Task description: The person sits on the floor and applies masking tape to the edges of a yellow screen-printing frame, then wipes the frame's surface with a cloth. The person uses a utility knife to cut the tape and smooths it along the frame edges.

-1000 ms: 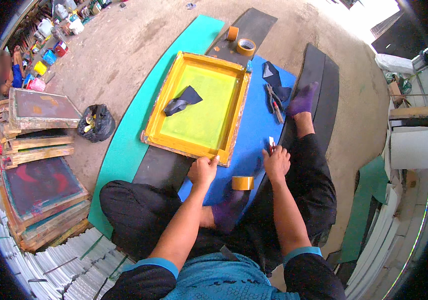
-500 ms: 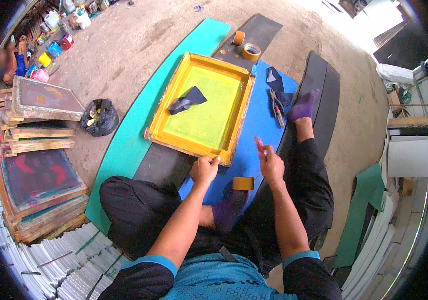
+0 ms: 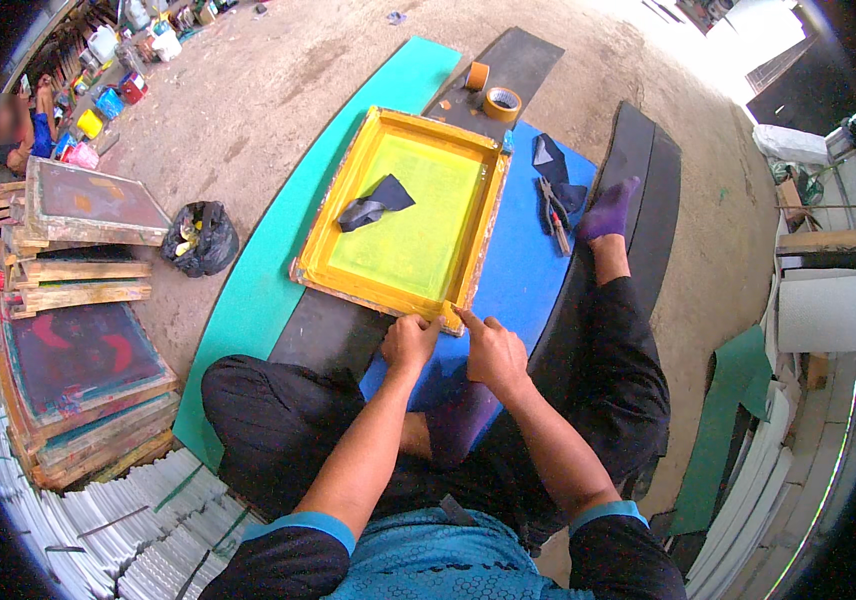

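Note:
A wooden screen-printing frame (image 3: 310,222) with yellow-green mesh lies tilted across the mats. A crumpled dark scrap (image 3: 376,203) rests on the mesh. At the frame's near right corner is a short piece of yellow-brown tape (image 3: 453,319). My left hand (image 3: 409,342) is closed, its thumb and forefinger pinched at the tape's left end beside the frame edge. My right hand (image 3: 496,354) meets the tape's other end with its forefinger, the remaining fingers curled. Whether the tape is stuck down there, I cannot tell.
Two tape rolls (image 3: 502,103) sit beyond the frame. Pliers (image 3: 554,215) and dark scraps lie on the blue mat (image 3: 520,265), near my foot. Stacked printing frames (image 3: 88,350) and a black bag (image 3: 200,238) stand left. Another person (image 3: 23,135) sits far left.
My right hand has moved left and forward to the frame's near corner. The tape piece, earlier over my near foot, is now at that corner. My left hand has stayed almost in place.

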Tool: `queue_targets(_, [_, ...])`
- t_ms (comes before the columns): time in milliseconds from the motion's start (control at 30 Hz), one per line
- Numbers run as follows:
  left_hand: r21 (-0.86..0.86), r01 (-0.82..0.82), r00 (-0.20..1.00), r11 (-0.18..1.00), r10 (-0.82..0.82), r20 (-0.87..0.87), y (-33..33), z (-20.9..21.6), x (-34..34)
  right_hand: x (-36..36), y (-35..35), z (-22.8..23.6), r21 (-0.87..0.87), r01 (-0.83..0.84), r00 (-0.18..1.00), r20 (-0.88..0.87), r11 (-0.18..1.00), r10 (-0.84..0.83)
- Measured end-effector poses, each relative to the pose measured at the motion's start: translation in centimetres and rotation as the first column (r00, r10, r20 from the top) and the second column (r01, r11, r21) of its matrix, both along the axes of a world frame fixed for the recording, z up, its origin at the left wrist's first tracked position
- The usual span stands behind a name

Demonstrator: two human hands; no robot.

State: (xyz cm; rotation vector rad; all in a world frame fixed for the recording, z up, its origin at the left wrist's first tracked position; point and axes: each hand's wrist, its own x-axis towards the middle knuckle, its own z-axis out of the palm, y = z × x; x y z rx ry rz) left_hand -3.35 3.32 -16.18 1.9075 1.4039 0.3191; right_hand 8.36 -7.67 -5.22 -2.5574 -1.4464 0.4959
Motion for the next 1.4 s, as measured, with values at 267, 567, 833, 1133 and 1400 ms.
queue_targets(267, [-0.204, 0.043, 0.990, 0.978, -0.069, -0.120, 0.5, 0.5, 0.3, -0.3, 0.3, 0.0, -0.028, 0.009, 1.000, -0.018, 1.000, -0.010])
queue_targets(567, [-0.223, 0.047, 0.987, 0.974, -0.080, -0.140, 0.6, 1.7, 0.3, -0.8, 0.9, 0.2, -0.032, 0.047, 0.999, -0.023, 0.998, -0.047])
queue_targets(833, [-0.066, 0.026, 1.000, 0.997, -0.026, 0.004, 0.2, -0.1, 0.0, -0.8, 1.9, 0.0, -0.071, 0.017, 0.999, -0.048, 0.997, -0.020])
queue_targets(1133, [-0.058, 0.059, 0.998, 0.997, -0.060, -0.018, -0.1, 0.1, -0.1, 0.6, 3.1, -1.4, 0.132, 0.119, 0.993, -0.038, 0.984, -0.115])
queue_targets(1400, [0.427, 0.350, 0.937, 0.834, -0.315, -0.153, -1.5, 3.7, -0.7, 6.9, -2.1, -3.4, 0.217, 0.351, 0.935, -0.035, 0.911, -0.352])
